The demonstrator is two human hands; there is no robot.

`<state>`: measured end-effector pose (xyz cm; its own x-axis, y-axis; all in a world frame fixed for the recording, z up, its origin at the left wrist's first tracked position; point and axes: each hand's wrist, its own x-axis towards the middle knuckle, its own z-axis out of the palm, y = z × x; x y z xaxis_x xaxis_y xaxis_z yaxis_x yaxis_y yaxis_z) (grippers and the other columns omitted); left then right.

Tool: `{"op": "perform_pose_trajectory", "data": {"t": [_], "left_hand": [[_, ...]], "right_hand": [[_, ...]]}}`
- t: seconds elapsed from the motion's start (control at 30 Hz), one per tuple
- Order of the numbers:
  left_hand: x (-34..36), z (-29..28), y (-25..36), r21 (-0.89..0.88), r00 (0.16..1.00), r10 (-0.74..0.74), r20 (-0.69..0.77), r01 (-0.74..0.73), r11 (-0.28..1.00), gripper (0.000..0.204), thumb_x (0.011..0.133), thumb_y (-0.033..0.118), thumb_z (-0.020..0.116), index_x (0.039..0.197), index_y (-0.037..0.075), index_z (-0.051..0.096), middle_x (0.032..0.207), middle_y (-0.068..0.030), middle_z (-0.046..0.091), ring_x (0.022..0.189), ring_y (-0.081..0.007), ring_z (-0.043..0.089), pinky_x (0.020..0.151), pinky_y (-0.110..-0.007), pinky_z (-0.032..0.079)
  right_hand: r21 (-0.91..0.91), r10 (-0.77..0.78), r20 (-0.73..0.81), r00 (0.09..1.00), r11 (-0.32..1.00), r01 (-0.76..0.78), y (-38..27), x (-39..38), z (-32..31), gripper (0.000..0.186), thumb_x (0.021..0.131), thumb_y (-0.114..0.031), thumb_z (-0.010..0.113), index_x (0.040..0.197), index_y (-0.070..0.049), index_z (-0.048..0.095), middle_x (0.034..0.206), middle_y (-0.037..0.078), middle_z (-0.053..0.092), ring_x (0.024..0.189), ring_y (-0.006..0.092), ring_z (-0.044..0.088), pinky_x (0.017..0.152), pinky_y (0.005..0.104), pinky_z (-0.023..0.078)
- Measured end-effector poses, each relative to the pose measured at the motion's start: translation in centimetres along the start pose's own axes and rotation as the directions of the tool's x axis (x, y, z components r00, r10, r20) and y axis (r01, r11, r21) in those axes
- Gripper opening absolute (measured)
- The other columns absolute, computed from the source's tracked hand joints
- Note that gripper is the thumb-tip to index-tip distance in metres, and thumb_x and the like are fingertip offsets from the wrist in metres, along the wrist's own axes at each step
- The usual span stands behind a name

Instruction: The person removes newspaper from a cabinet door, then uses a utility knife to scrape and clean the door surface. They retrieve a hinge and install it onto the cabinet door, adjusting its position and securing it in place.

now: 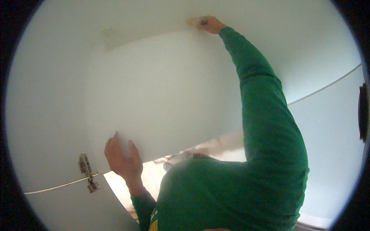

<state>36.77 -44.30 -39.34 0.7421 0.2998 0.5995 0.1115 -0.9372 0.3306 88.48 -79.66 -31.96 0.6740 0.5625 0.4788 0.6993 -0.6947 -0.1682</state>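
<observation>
My right hand [212, 25], at the end of a green sleeve, reaches to the upper middle of a broad off-white panel [165, 84]. Its fingers are closed on a small pale yellowish object [194, 22], perhaps a sponge or pad, which is pressed to the surface; its exact kind is unclear. My left hand [123, 158] is low at the left near the panel's lower edge, fingers apart, holding nothing, with fingertips at or close to the surface. A faint darker band and some small specks show on the panel left of my right hand.
A metal hinge [84, 165] sits at the panel's lower left edge, above a lower white door [73, 204]. A bright gap below shows a floor and unclear items. A curved seam crosses the white surface at right, with a dark object [361, 111] at the far right rim.
</observation>
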Motion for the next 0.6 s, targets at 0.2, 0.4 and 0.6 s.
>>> {"op": "perform_pose_trajectory", "data": {"t": [0.2, 0.4, 0.6], "left_hand": [[-0.6, -0.3, -0.3, 0.009, 0.998, -0.067, -0.021, 0.067, 0.998, 0.043, 0.09, 0.023, 0.067, 0.129, 0.004, 0.063, 0.12, -0.0167, 0.066, 0.117, -0.0394, 0.059, 0.101, -0.05, 0.049], [-0.4, 0.3, -0.4, -0.051, 0.998, -0.005, -0.058, 0.002, 0.999, 0.042, 0.091, 0.025, 0.068, 0.129, 0.006, 0.064, 0.12, -0.0174, 0.067, 0.115, -0.0389, 0.061, 0.099, -0.049, 0.05], [-0.6, 0.2, -0.9, -0.032, 0.999, -0.036, -0.036, 0.035, 0.999, 0.042, 0.095, 0.029, 0.066, 0.131, 0.006, 0.063, 0.121, -0.0176, 0.067, 0.115, -0.0363, 0.062, 0.098, -0.048, 0.051]], "right_hand": [[0.156, 0.113, 0.294, 0.949, 0.974, -0.164, -12.7, -1.2, -8.8, 0.044, 0.091, -0.048, 0.07, 0.106, -0.007, 0.074, 0.089, 0.01, 0.073, 0.077, 0.0205, 0.069, 0.072, 0.0376, 0.056], [-0.29, 0.206, 0.162, 0.965, 0.945, -0.153, -6.1, -5.6, -5.8, 0.037, 0.094, -0.045, 0.069, 0.104, -0.01, 0.077, 0.098, 0.011, 0.077, 0.079, 0.0241, 0.069, 0.079, 0.0438, 0.055], [0.139, -0.108, 0.259, 0.96, 0.988, 0.073, -30.5, -16.4, -6.0, 0.025, 0.086, -0.016, 0.068, 0.11, -0.009, 0.071, 0.09, 0.015, 0.074, 0.083, 0.0341, 0.072, 0.078, 0.0465, 0.058]]}}
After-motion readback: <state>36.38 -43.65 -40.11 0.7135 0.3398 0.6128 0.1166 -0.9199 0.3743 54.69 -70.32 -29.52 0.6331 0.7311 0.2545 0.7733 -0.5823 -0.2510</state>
